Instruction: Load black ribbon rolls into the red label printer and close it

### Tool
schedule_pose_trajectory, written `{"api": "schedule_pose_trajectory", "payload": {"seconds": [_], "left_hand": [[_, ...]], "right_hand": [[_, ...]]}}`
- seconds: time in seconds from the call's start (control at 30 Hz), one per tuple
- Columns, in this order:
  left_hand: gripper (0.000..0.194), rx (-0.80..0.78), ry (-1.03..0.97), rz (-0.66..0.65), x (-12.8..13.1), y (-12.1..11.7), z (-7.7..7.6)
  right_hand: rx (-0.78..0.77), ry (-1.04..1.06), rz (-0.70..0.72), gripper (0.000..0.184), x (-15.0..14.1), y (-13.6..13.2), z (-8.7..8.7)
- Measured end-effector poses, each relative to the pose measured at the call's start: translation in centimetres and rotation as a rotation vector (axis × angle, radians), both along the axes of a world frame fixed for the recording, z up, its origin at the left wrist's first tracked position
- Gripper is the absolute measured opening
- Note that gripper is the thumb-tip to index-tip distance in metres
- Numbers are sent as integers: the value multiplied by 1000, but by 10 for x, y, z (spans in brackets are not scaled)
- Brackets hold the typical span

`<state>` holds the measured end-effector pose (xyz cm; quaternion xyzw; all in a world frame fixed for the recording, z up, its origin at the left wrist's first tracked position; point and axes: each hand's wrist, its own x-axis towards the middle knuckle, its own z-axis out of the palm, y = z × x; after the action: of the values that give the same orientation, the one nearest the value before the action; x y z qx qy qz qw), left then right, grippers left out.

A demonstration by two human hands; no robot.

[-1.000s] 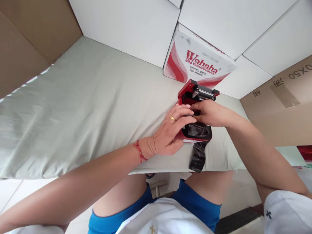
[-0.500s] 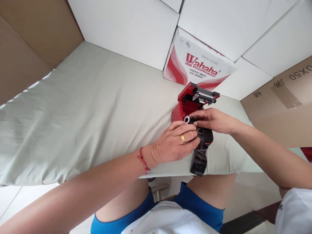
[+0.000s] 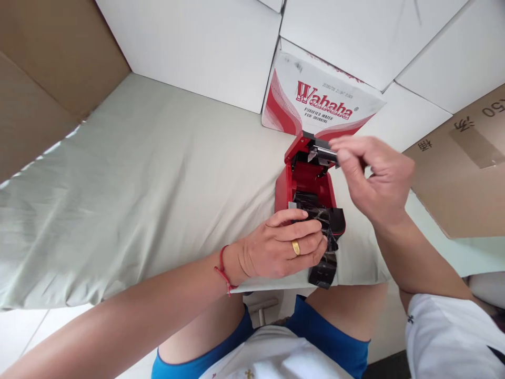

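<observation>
A small red box-shaped device, looking like a label printer, stands on the cloth-covered surface with its hinged lid raised. Under the lid's edge are a dark roller and a metal strip. Inside the red cavity lies a roll of black film or labels. Its loose black strip hangs out over the front, down to the surface's near edge. My left hand is closed over the strip at the printer's front, fingertips pressing on it. My right hand pinches the right end of the lid.
Behind the printer stands a red and white water carton among white boxes. Brown cardboard boxes flank the surface at left and right. The pale green cloth is wrinkled.
My right hand has left the roll inside the printer and moved up to the lid. My left hand has slid from the printer's left side onto the black strip at the front.
</observation>
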<state>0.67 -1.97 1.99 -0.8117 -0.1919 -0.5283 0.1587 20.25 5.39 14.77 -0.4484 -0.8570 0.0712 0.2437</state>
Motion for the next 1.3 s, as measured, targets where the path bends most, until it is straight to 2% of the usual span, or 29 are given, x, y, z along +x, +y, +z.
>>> {"api": "schedule_pose_trajectory", "payload": {"seconds": [0.07,0.1,0.2,0.27,0.43,0.57,0.67,0.77,0.87,0.97,1.1,1.3], "left_hand": [[12,3,0,6,1,-1,2],[12,2,-3,12,1,-2,4],[11,3,-17,23,2,-2,7],[9,6,-23,27,2,-3,9],[10,-1,0,25,1,-3,10],[18,11,12,31,0,-5,12],[18,-30,55,32,-2,-7,10],[10,-133,37,10,-8,-6,3],[37,-251,-79,-28,-17,1,-4],[54,-408,-144,38,-23,12,-5],[47,-551,-180,22,-25,21,-3],[37,-543,-242,-42,-24,27,-5]], "right_hand": [[207,113,-66,46,3,10,0],[251,143,-87,48,5,19,-2],[162,206,-88,60,10,44,-18],[77,231,-71,64,10,50,-30],[181,211,7,47,20,23,-46],[214,201,273,37,43,-2,-57],[227,197,404,40,56,-11,-71],[243,252,415,46,59,-14,-86],[278,286,432,47,58,-14,-96],[302,296,435,48,58,-15,-100],[307,297,427,49,57,-17,-101],[302,278,431,43,54,-19,-97]]}}
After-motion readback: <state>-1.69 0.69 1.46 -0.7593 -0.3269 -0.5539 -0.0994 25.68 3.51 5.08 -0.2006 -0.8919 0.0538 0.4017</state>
